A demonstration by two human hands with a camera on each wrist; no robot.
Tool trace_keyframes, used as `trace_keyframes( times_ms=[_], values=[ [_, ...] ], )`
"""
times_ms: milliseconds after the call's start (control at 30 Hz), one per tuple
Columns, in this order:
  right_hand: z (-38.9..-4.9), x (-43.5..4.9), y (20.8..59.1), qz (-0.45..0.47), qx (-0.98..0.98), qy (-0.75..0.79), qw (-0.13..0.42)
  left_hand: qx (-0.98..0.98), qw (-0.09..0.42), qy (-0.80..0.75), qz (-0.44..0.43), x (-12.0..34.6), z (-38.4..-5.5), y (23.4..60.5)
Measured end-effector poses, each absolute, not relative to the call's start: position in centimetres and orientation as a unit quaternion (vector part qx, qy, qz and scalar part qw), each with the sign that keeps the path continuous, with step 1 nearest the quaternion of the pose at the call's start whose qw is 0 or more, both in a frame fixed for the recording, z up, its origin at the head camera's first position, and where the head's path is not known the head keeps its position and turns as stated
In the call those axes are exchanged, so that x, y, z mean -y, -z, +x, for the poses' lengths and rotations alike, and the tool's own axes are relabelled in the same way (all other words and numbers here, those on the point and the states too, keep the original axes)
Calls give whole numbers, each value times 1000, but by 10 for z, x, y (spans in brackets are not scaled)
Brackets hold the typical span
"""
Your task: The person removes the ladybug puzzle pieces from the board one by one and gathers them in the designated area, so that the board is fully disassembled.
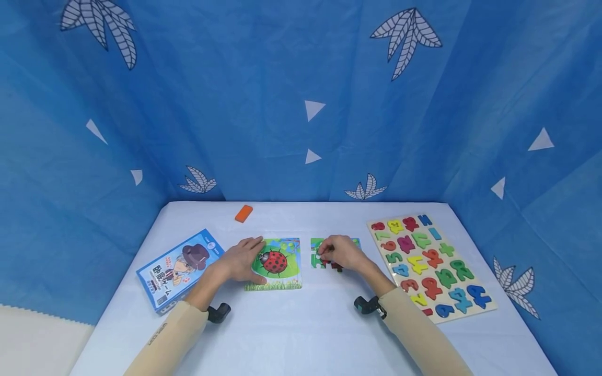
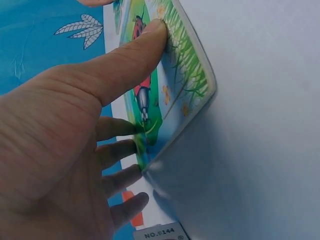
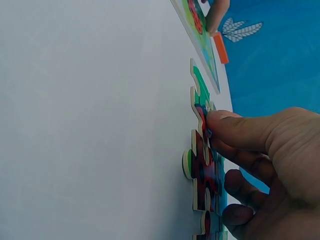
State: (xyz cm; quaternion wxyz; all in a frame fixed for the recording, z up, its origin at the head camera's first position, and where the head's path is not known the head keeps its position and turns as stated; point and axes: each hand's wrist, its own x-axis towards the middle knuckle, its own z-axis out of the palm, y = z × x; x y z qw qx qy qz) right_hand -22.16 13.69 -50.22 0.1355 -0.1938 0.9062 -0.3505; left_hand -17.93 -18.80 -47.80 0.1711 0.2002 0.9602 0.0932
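Note:
A square ladybug picture board [image 1: 292, 263] lies flat, just left of the middle of the table. My left hand [image 1: 242, 259] rests spread at its left side. In the left wrist view the thumb [image 2: 135, 57] lies across the grassy edge, with the extended fingertips along another edge. To the right is a partly joined jigsaw puzzle [image 1: 317, 262] in green, blue and red-brown, with an uneven front edge. Over it, my right hand [image 1: 345, 253] pinches a puzzle piece [image 3: 202, 114] between thumb and forefinger. That hand covers part of the puzzle.
On the left lies a blue box [image 1: 164, 269] with a cartoon figure in a hat. An orange block [image 1: 243, 213] sits near the back edge. A board of colourful numbers [image 1: 392, 225] lies at the right. Blue patterned cloth [image 1: 263, 120] hangs behind the table.

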Motion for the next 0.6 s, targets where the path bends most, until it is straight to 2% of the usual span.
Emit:
trace_keyframes(
  times_ms=[400,600],
  values=[
    [-223,-140,506,-204,-906,346,133,-961,171,-84,203,183,-176,477],
    [-225,-140,507,-205,-907,344,130,-946,164,-133,244,180,-174,476]
  ],
)
